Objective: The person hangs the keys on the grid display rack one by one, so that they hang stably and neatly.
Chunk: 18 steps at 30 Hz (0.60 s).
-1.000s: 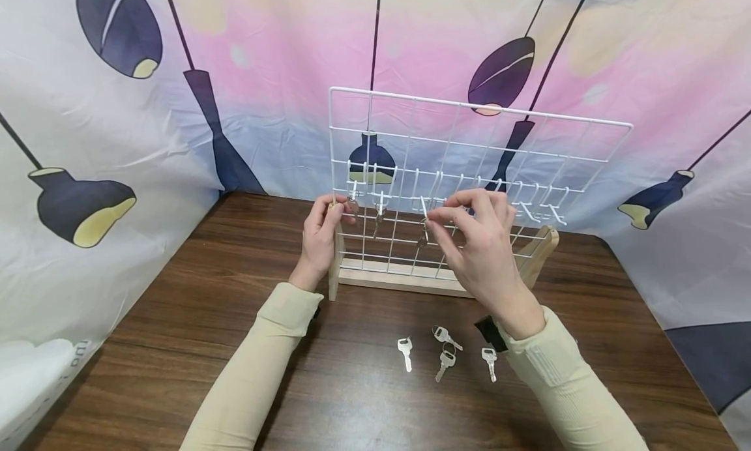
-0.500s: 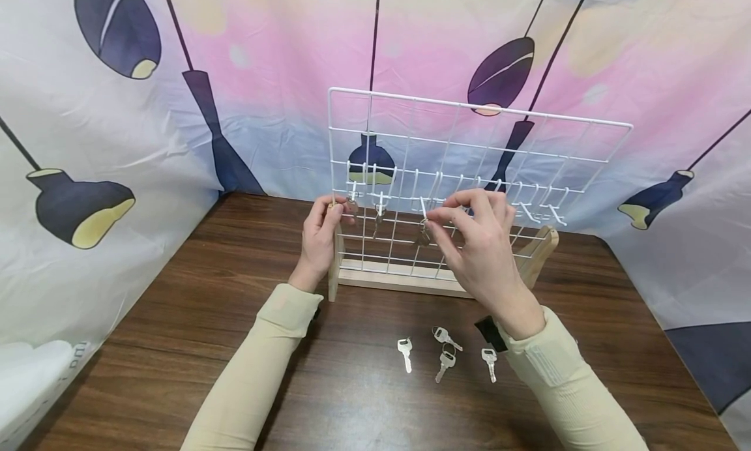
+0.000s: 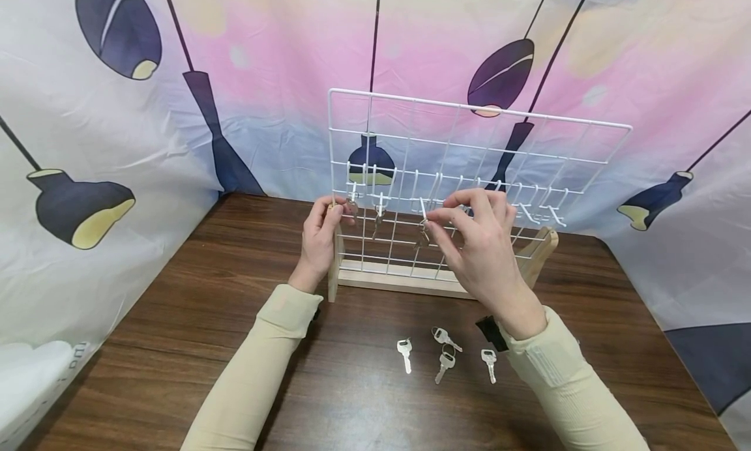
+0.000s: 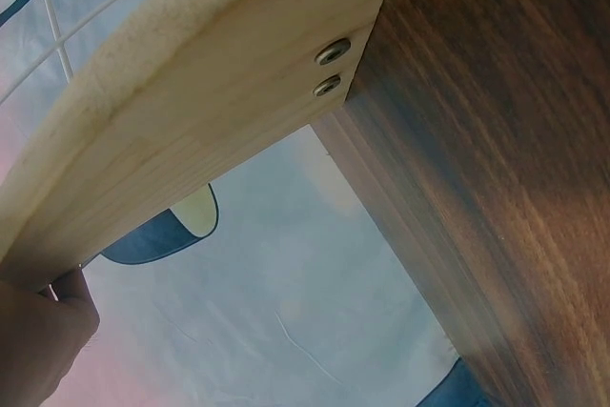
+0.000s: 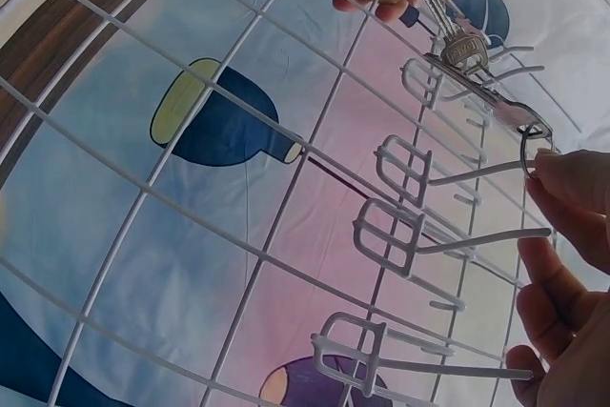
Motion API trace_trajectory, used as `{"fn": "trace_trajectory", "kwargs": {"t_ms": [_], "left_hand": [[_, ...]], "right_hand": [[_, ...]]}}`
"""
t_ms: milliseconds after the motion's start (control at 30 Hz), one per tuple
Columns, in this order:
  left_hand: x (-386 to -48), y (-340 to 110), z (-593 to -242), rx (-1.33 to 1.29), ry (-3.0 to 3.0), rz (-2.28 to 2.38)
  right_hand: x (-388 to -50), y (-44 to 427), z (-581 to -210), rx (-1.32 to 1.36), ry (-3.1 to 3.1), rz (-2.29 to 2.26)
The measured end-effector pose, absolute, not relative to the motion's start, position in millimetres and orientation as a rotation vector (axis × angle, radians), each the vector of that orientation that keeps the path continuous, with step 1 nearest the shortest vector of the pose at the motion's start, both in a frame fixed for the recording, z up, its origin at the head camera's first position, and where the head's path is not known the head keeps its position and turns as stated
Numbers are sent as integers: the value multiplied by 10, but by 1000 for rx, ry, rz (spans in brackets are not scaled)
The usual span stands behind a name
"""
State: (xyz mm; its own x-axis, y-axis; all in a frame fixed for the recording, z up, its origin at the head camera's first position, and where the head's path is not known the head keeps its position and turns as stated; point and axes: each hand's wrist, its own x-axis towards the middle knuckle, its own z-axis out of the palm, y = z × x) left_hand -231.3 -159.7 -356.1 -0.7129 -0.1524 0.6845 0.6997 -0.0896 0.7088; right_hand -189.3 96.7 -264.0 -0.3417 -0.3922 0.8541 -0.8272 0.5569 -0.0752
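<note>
My right hand (image 3: 485, 252) pinches a key ring (image 5: 525, 152) between thumb and index finger at the tip of a white hook (image 5: 481, 173). A silver key (image 5: 496, 102) dangles from this ring. In the right wrist view, the ring appears around or against the hook's end; I cannot tell which. Another finger touches a neighbouring hook. My left hand (image 3: 319, 239) grips the wooden side piece (image 4: 191, 111) of the white wire grid rack (image 3: 481, 105). Keys hang from two hooks near that hand, including one key (image 3: 378, 223).
On the brown table (image 3: 352, 405) in front of the rack lie several loose keys, among them a left key (image 3: 405, 354) and a right key (image 3: 489, 365). Bare hooks (image 3: 554, 214) line the grid's right side. A patterned cloth (image 3: 281, 60) stands behind.
The key under my right fingers has swung and turned slightly. Both hands stay in nearly the same places, and the rack has not moved.
</note>
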Motion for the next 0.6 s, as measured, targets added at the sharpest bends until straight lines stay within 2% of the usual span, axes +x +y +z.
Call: {"fn": "trace_trajectory", "kwargs": {"t_ms": [600], "left_hand": [[-2327, -1600, -3576, -586, -1598, -1865]], "right_hand": [[-1881, 981, -2632, 987, -2000, 638]]}}
